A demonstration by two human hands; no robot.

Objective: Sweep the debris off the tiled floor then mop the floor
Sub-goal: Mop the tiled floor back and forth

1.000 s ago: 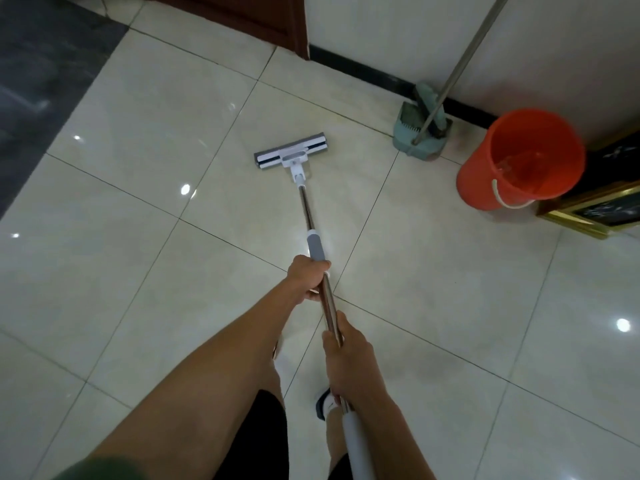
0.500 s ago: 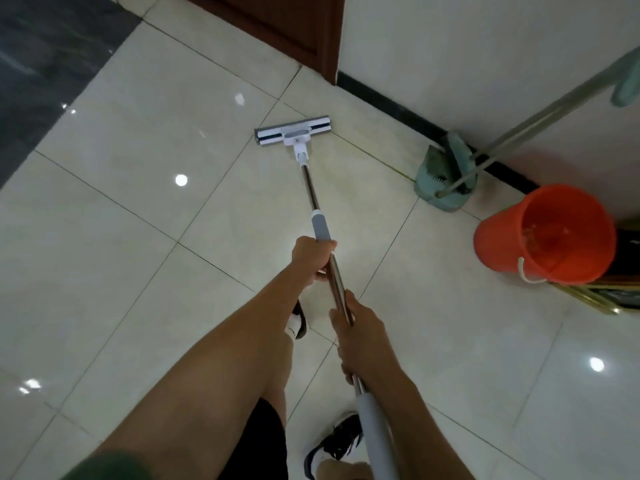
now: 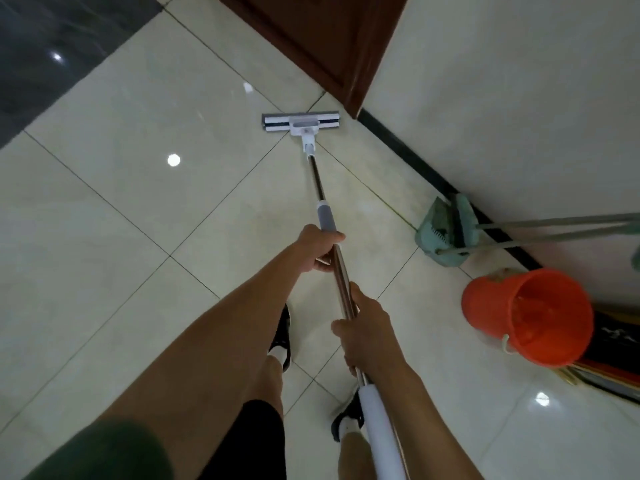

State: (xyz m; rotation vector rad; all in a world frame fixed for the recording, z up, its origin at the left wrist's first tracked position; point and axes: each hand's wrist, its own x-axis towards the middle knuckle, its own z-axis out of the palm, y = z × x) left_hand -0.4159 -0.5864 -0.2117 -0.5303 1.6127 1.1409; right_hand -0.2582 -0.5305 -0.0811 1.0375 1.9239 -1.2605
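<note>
Head view: mop [image 3: 320,188] stretched ahead, its flat head [image 3: 300,123] down on the tiled floor [image 3: 114,209] just short of the brown door [image 3: 322,39] and wall corner. Left hand [image 3: 320,249] grasps the pole below the grey collar, steering; right hand [image 3: 367,329] clamps it lower, probably for push. Little room forward; open tiles left. Green dustpan [image 3: 438,233] and orange bucket [image 3: 530,315] crowd the right wall.
</note>
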